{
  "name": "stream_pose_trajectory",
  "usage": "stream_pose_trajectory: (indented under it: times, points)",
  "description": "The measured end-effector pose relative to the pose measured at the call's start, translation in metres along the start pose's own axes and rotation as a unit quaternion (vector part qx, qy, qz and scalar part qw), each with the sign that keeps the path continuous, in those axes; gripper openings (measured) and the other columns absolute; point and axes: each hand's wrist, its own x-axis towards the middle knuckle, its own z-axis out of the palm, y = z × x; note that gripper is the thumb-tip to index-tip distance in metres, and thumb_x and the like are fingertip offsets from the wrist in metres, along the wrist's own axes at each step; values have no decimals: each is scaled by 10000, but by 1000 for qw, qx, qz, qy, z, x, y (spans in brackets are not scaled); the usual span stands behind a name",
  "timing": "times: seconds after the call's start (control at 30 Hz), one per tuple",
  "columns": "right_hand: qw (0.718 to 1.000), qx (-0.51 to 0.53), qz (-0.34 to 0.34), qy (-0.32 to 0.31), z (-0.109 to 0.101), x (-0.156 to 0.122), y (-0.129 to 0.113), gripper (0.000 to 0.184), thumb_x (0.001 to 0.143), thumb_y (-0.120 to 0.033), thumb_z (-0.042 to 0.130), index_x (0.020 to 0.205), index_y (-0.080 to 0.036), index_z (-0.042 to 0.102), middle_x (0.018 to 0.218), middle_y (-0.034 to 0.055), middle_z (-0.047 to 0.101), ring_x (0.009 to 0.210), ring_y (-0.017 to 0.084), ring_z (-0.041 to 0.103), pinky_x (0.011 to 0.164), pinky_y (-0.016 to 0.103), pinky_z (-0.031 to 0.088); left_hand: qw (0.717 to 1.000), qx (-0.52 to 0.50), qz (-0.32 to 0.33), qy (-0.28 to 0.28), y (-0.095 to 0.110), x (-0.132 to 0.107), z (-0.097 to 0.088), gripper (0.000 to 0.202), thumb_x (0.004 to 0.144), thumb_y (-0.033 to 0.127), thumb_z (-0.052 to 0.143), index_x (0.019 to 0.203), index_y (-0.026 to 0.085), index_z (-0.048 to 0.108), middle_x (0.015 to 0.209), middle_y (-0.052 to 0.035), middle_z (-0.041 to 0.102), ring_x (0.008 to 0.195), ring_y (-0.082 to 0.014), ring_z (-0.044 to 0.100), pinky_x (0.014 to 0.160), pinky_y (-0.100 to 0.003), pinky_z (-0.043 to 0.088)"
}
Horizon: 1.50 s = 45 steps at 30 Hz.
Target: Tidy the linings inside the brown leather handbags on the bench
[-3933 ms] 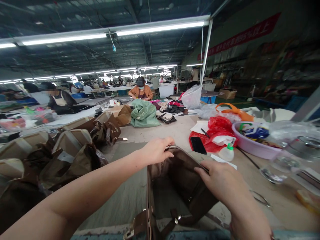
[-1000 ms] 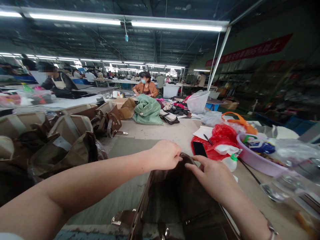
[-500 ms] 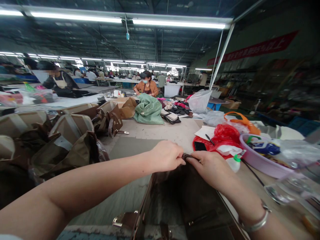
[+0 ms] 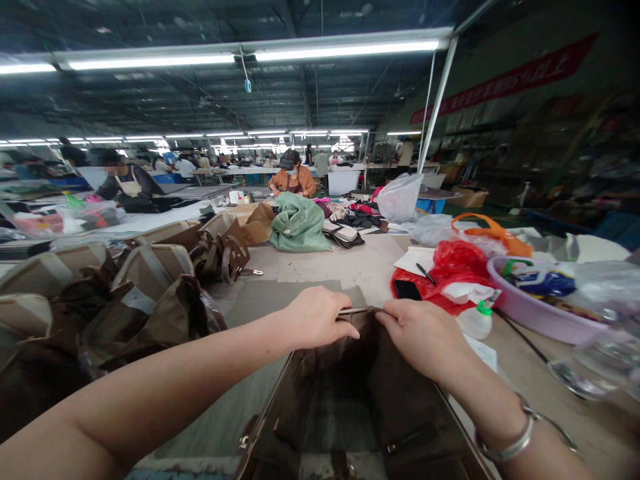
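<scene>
Directly before me a dark brown bag (image 4: 345, 400) stands with its mouth spread, and its dark inside shows with a zipper on the right inner wall. My left hand (image 4: 320, 317) pinches the bag's far rim between thumb and fingers. Close by on the right, my right hand (image 4: 417, 327) grips the same rim, its thumb along the edge and its fingers mostly hidden behind the material. A metal bangle (image 4: 515, 437) circles my right wrist. Under the bag lies a grey-green sheet (image 4: 210, 407).
Several unfinished brown bags (image 4: 145, 313) crowd the left. Ahead sits a green sack (image 4: 299, 223). To the right are a red plastic bag (image 4: 453, 267), a phone (image 4: 407, 289), a small bottle (image 4: 475, 321) and a lilac basin (image 4: 545, 313). A co-worker (image 4: 293, 175) works across the table.
My left hand has shifted left along the rim, away from my right hand, and the rim between them is straighter. The bag's mouth is wider and more of its inside shows.
</scene>
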Motion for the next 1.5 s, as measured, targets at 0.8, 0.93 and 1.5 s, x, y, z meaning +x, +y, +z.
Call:
stream_pose_trajectory:
  times: [0.8, 0.93, 1.5]
  points:
    - [999, 38, 15, 11, -5, -4, -5, 300, 845, -343, 408, 722, -207, 645, 728, 55, 663, 723, 162, 602, 579, 231, 367, 994, -61, 68, 61, 8, 4, -5, 98, 807, 240, 509, 806, 188, 592, 836, -12, 600, 809, -132, 552, 746, -239, 425]
    - [999, 41, 3, 25, -1, -5, -3, 318, 850, -360, 391, 720, -212, 641, 719, 54, 661, 714, 170, 603, 582, 238, 371, 994, -57, 59, 71, 8, 6, -4, 111, 813, 241, 496, 788, 181, 585, 807, -15, 603, 790, -136, 556, 719, -240, 422]
    - [998, 58, 7, 27, 2, -6, -3, 324, 858, -381, 386, 722, -211, 627, 736, 50, 665, 737, 173, 608, 589, 248, 359, 997, -51, 19, 58, 9, 8, -2, 114, 820, 243, 455, 767, 184, 538, 663, 13, 583, 617, -116, 541, 564, -221, 360]
